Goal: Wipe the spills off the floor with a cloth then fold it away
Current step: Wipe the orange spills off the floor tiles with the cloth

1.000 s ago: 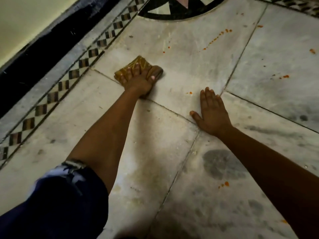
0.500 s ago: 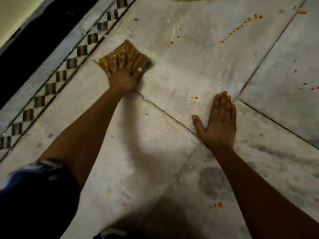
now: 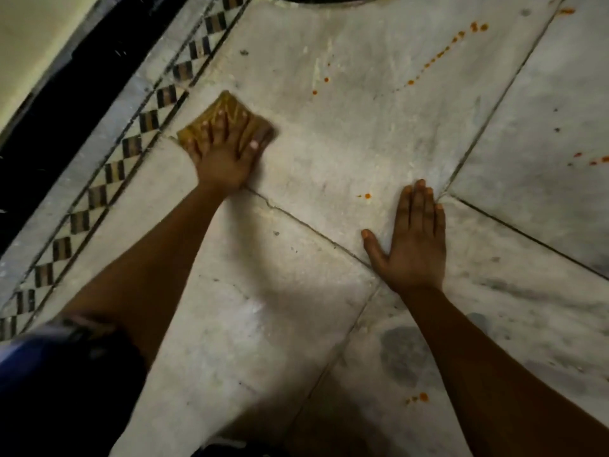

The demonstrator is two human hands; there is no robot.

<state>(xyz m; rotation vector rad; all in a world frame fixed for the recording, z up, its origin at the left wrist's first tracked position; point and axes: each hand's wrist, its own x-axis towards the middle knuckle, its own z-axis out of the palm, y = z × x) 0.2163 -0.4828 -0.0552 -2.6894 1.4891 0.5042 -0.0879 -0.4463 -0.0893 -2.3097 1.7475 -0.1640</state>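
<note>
black skirting is running along the far left under a pale wall, and beside it a checkered border strip is slanting across the marble floor. my dark blue sleeve is showing at the lower left corner, and my left arm is reaching out from it toward the border. my left hand is pressing down on the yellow cloth, fingers spread and lying flat over it, the thumb resting on its right edge; the hand is looking a little blurred. the cloth is lying bunched on the floor just beside the checkered strip, close to a joint between slabs, and it is sticking out past my fingertips. to the right of it, small orange spots are sitting on the slab, well apart from the cloth, and a dotted orange trail is running up toward the top right. a lone orange drop is lying near my right hand, which is resting palm down on the marble, fingers straight and together, thumb out to the side, gripping nothing. lower down, beside my right forearm, an orange smear is sitting near a dark grey patch. more orange flecks are showing at the far right edge.
</note>
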